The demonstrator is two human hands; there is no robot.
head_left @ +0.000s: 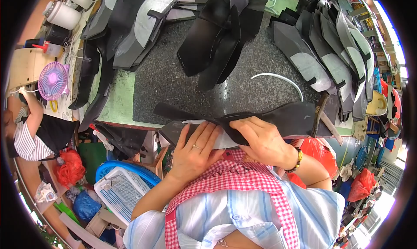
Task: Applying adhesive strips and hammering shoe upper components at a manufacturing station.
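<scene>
A: Left side?
B: Purple fan (53, 80), round cage. Near it, squeeze bottle (53, 50) with red nozzle (40, 46); farther up, white canister (64, 15).
A: Anyone about?
B: One person (54, 136), striped sleeve (31, 141), just beside the fan.
A: Lower left?
B: White slatted basket (117, 192) overlapping a blue basket (102, 168). Left of them, red bag (69, 168), blue bag (86, 204).
A: Far right?
B: Second red bag (362, 186), bulging.

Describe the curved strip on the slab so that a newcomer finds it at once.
Look at the dark speckled slab. On its right half, beyond the right hand, lies the strip, bent like a bow. It is thin and white, while the pieces around it are broad and mostly dark.
</scene>
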